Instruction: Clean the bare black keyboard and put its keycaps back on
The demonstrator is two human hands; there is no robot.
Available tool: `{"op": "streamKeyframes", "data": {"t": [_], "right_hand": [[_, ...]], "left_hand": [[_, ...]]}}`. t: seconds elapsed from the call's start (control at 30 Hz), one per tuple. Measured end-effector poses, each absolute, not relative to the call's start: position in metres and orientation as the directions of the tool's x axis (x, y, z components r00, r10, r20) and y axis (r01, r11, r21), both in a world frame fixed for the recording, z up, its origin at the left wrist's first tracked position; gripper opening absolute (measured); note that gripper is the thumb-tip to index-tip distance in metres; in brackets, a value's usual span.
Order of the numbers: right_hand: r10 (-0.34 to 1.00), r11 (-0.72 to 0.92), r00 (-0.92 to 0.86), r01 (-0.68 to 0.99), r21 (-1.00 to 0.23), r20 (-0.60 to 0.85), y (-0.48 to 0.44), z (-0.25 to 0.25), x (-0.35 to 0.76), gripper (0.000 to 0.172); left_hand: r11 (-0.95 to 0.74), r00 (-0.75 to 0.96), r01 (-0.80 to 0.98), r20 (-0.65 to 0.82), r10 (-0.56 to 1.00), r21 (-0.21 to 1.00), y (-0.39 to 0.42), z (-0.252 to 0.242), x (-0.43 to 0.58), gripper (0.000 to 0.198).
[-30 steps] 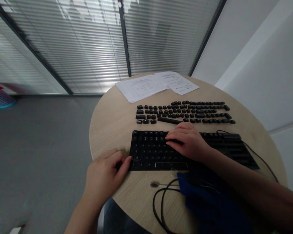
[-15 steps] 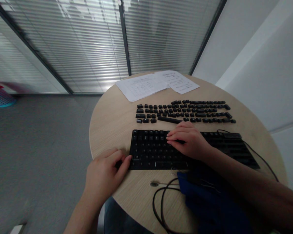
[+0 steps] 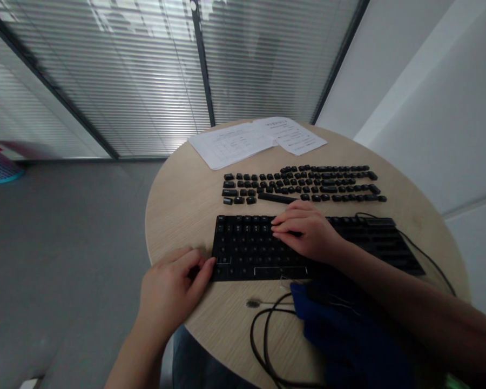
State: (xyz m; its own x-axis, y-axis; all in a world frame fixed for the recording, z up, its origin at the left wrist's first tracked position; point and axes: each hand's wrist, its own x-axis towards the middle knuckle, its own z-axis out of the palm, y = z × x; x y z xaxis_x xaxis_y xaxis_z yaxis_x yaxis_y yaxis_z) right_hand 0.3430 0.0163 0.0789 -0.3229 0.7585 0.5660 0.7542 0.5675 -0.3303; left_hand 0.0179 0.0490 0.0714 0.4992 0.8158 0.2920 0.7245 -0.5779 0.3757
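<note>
A black keyboard lies flat on the round table, with keycaps on its upper left rows and bare switches below. My left hand holds the keyboard's left edge near the front corner, thumb against the side and fingers curled. Over the number row, my right hand has its thumb and fingers pinched together at the end of the line of fitted keycaps. Whatever may be between those fingertips is hidden. Loose black keycaps lie in rows behind the keyboard, along with a long space bar.
Printed papers rest at the table's far side. Nearer me are a small brush, a looped black cable and a blue cloth. A second cable runs off right. A basket stands on the floor.
The whole view has shifted slightly, so everything appears a little further left. Both hands keep nearly the same places on the keyboard.
</note>
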Motion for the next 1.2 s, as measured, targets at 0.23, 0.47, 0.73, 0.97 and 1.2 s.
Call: {"op": "streamKeyframes", "data": {"t": [0.23,0.47,0.73,0.97,1.2], "right_hand": [[0.780,0.546,-0.348,0.784,-0.295,0.519,0.014,0.087,0.341,0.013],[0.791,0.552,-0.374,0.778,-0.300,0.485,0.017,0.086,0.342,0.016],[0.724,0.585,-0.399,0.788,-0.194,0.562,0.007,0.099,0.345,0.012],[0.775,0.447,-0.368,0.894,-0.036,0.513,0.055,0.147,0.397,0.015],[0.910,0.290,-0.254,0.955,-0.066,0.329,0.160,0.132,0.464,0.014]], "left_hand": [[-0.572,0.490,0.729,0.296,0.820,0.377,0.049,0.071,0.017,0.042],[-0.573,0.493,0.729,0.293,0.819,0.376,0.049,0.071,0.018,0.040],[-0.570,0.481,0.722,0.307,0.821,0.392,0.050,0.072,0.020,0.041],[-0.577,0.477,0.725,0.329,0.815,0.377,0.051,0.069,0.018,0.041],[-0.585,0.484,0.720,0.335,0.809,0.373,0.051,0.067,0.018,0.045]]}}
